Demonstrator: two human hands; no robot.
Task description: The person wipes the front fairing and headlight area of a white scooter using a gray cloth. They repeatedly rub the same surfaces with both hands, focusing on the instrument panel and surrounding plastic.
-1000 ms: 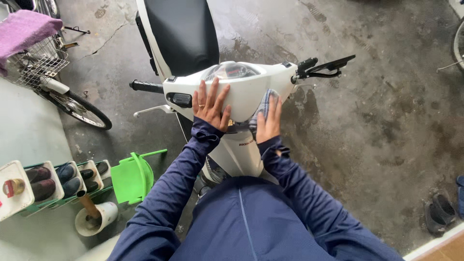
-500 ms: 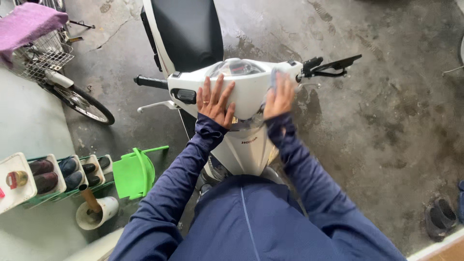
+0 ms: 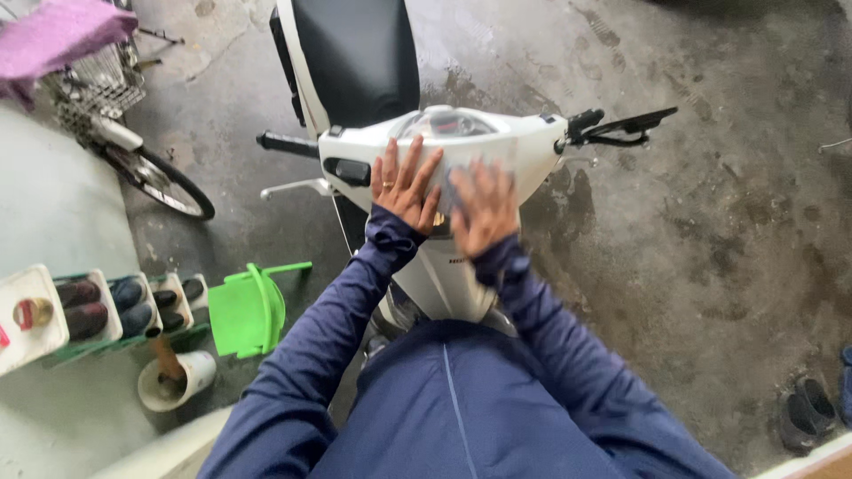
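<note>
Wet concrete floor (image 3: 692, 231) rings the scooter (image 3: 461, 146); 2 hands press it.

Right hand (image 3: 484, 208) motion-blurred, covering most of cloth (image 3: 461, 173); bicycle (image 3: 133, 151) and shoes (image 3: 812, 412) cut off by pic edges.

- scooter (image 3: 461, 257): white body; seat (image 3: 355, 58) black; handlebar grips (image 3: 286, 144) and brake levers black
- cloth (image 3: 461, 173) under the right hand (image 3: 484, 208): pale grey-blue
- sleeves (image 3: 355, 302) and jacket: dark navy, with a thin lighter line down the front
- floor (image 3: 710, 222): grey concrete, mottled with darker wet patches
- small chair (image 3: 248, 306): bright green
- towel (image 3: 53, 35) on the bicycle basket (image 3: 93, 84): purple-pink; basket silver wire
- bucket (image 3: 177, 381): cream white
</note>
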